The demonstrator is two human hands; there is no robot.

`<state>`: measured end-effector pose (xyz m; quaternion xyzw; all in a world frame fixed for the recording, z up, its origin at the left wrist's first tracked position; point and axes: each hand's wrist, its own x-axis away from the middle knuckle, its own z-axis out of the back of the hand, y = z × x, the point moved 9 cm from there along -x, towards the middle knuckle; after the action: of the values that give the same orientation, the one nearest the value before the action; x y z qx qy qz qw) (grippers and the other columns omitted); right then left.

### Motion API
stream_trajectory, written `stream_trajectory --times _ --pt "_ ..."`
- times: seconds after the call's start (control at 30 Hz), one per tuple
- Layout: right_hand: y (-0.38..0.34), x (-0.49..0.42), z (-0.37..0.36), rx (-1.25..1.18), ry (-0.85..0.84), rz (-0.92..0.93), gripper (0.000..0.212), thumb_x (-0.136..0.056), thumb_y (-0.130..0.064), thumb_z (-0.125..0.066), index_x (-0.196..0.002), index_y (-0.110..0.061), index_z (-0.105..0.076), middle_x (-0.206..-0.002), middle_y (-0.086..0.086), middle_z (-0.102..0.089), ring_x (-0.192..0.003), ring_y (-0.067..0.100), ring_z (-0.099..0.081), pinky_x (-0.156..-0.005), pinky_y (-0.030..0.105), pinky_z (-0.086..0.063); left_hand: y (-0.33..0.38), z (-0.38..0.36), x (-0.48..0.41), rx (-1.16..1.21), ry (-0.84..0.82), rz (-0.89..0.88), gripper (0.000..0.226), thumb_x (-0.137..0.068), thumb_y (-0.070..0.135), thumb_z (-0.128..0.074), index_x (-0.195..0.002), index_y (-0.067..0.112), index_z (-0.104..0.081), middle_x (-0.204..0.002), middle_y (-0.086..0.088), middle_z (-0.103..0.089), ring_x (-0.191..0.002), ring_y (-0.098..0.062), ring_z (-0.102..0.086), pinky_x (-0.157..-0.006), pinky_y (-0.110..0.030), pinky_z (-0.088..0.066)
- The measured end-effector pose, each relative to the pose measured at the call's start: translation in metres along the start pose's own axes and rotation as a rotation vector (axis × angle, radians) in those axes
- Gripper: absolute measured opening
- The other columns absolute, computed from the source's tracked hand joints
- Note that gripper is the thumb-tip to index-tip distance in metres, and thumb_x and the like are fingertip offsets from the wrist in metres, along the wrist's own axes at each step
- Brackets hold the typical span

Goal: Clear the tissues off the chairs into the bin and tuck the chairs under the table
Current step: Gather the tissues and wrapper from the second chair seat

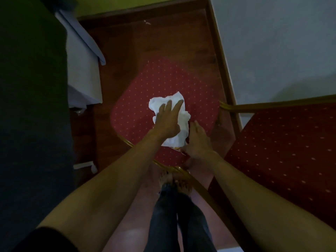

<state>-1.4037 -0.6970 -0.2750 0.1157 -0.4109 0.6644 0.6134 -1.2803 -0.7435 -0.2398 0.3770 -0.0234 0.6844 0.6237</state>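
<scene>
A crumpled white tissue (179,122) lies on the red dotted seat of a chair (145,91) with a gold frame, straight below me. My left hand (167,122) lies flat on the tissue with its fingers spread. My right hand (196,140) rests at the tissue's near right edge, fingers curled downward; its grip is hidden. A second red dotted chair (283,148) stands at the right with its gold frame rail showing.
A table with a white and pale blue cloth (81,57) stands at the left. A dark mass (32,106) fills the left side. A wooden floor strip (127,39) and a white wall (281,42) lie beyond. My legs and bare feet (174,180) are below the chair back.
</scene>
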Motion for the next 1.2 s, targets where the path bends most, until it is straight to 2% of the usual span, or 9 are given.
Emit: stream_trajectory --times 0.1,0.2,0.27,0.43,0.67,0.77,0.93,1.07,1.2 --pt "0.011 -0.009 -0.02 -0.045 0.027 0.015 0.109 -0.081 -0.047 -0.077 -0.161 -0.005 -0.017 -0.167 0.02 -0.023 -0.154 0.038 -0.024 -0.12 0.057 -0.03 -0.029 -0.032 -0.009 -0.148 -0.075 0.005 0.085 -0.088 0.01 -0.056 -0.157 0.034 -0.013 -0.165 -0.023 0.001 -0.149 -0.048 -0.002 -0.116 -0.065 -0.018" --pt "0.021 -0.01 -0.022 -0.086 0.125 -0.013 0.096 -0.076 -0.043 -0.076 -0.153 -0.005 -0.034 -0.147 0.018 -0.05 -0.131 0.038 -0.05 -0.105 0.054 -0.046 -0.038 -0.036 0.002 -0.039 0.037 -0.091 0.059 -0.083 0.012 -0.051 -0.141 0.015 -0.053 -0.145 -0.03 -0.043 -0.129 -0.051 -0.044 -0.103 -0.059 -0.039" --pt "0.014 -0.005 -0.014 -0.027 0.12 0.001 0.095 -0.075 -0.038 -0.083 -0.152 -0.008 -0.037 -0.14 0.015 -0.047 -0.124 0.035 -0.048 -0.098 0.048 -0.048 -0.048 -0.022 0.01 0.081 0.193 -0.089 0.05 -0.082 0.02 -0.046 -0.124 0.002 -0.066 -0.121 -0.027 -0.064 -0.109 -0.046 -0.061 -0.093 -0.055 -0.05" --pt "0.018 -0.005 -0.008 -0.048 0.035 -0.08 0.064 -0.073 -0.036 -0.086 -0.127 -0.013 -0.059 -0.128 0.011 -0.049 -0.119 0.034 -0.053 -0.093 0.043 -0.052 -0.09 0.013 0.044 0.341 0.392 0.238 0.04 -0.077 -0.005 -0.058 -0.115 -0.001 -0.071 -0.111 -0.022 -0.073 -0.106 -0.036 -0.067 -0.089 -0.026 -0.043" --pt "-0.012 0.03 -0.001 -0.411 0.006 -0.18 0.039 -0.089 -0.037 -0.072 -0.111 -0.011 -0.054 -0.105 0.007 -0.065 -0.087 0.022 -0.064 -0.055 0.025 -0.041 -0.098 0.012 0.108 0.456 0.341 0.395 0.029 -0.079 0.0 -0.059 -0.102 0.007 -0.076 -0.098 -0.015 -0.077 -0.09 -0.028 -0.071 -0.076 -0.03 -0.052" --pt "-0.046 0.061 0.008 -0.453 0.001 -0.144 0.034 -0.093 -0.033 -0.064 -0.114 -0.012 -0.048 -0.107 0.01 -0.066 -0.089 0.025 -0.065 -0.062 0.03 -0.048 -0.082 0.021 0.142 0.483 0.326 0.402 0.018 -0.085 0.008 -0.062 -0.097 0.01 -0.075 -0.093 -0.007 -0.077 -0.078 -0.014 -0.064 -0.066 -0.021 -0.043" --pt "-0.111 0.127 0.033 -0.528 0.031 0.027 0.031 -0.092 -0.039 -0.065 -0.119 -0.027 -0.055 -0.103 -0.002 -0.072 -0.086 0.017 -0.07 -0.067 0.03 -0.054 -0.063 0.061 0.212 0.568 0.458 0.425 0.027 -0.086 0.013 -0.064 -0.111 0.012 -0.074 -0.105 -0.006 -0.076 -0.09 -0.012 -0.066 -0.06 0.0 -0.037" --pt "-0.166 0.182 0.05 -0.538 0.025 0.195 0.04 -0.092 -0.023 -0.065 -0.132 -0.028 -0.061 -0.115 -0.007 -0.071 -0.102 0.015 -0.067 -0.072 0.018 -0.047 -0.063 0.102 0.277 0.592 0.559 0.476 0.025 -0.089 0.015 -0.063 -0.112 0.011 -0.072 -0.108 -0.01 -0.075 -0.101 -0.026 -0.068 -0.078 -0.019 -0.041" --pt "-0.231 0.232 0.051 -0.504 -0.026 0.325 0.043 -0.091 -0.016 -0.066 -0.132 -0.029 -0.06 -0.115 -0.006 -0.071 -0.102 0.015 -0.067 -0.07 0.017 -0.046 -0.084 0.133 0.356 0.598 0.699 0.551 0.014 -0.084 0.014 -0.066 -0.089 0.005 -0.075 -0.092 -0.016 -0.073 -0.092 -0.032 -0.068 -0.07 -0.023 -0.042"
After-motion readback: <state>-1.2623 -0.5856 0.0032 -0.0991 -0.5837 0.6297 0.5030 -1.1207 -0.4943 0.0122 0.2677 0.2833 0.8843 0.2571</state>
